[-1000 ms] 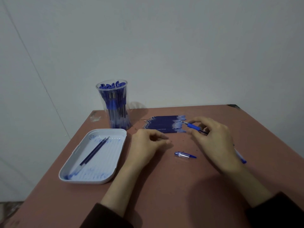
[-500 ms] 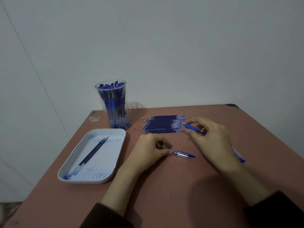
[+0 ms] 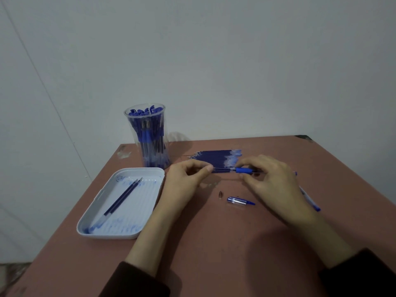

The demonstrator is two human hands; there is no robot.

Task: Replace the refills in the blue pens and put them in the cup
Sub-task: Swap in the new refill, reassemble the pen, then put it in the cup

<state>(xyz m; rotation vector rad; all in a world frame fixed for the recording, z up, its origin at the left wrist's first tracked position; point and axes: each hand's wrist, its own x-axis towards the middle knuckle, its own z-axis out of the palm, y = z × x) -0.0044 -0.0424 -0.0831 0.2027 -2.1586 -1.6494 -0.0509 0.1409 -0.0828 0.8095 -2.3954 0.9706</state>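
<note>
My right hand [image 3: 272, 185] grips a blue pen [image 3: 244, 170] by its blue grip section, and the pen's rear end sticks out behind that hand. My left hand [image 3: 184, 181] pinches the dark refill [image 3: 221, 169] that juts from the pen's front. Both hands hover just in front of a row of several fresh refills [image 3: 216, 156] lying on the table. A small metal pen tip [image 3: 220, 194] and a blue cap [image 3: 240, 200] lie loose below the hands. The clear cup [image 3: 150, 138], packed with blue pens, stands at the table's back left.
A white tray [image 3: 102, 235] at the left holds two used refills [image 3: 124, 196] and ink smears. The reddish table [image 3: 214, 254] meets a pale wall at the back, and its left edge drops off beside the tray.
My left hand dipped toward the cap, left the small metal tip on the table, then rose to the pen's front and pinched the refill. My right hand shifted slightly with the pen.
</note>
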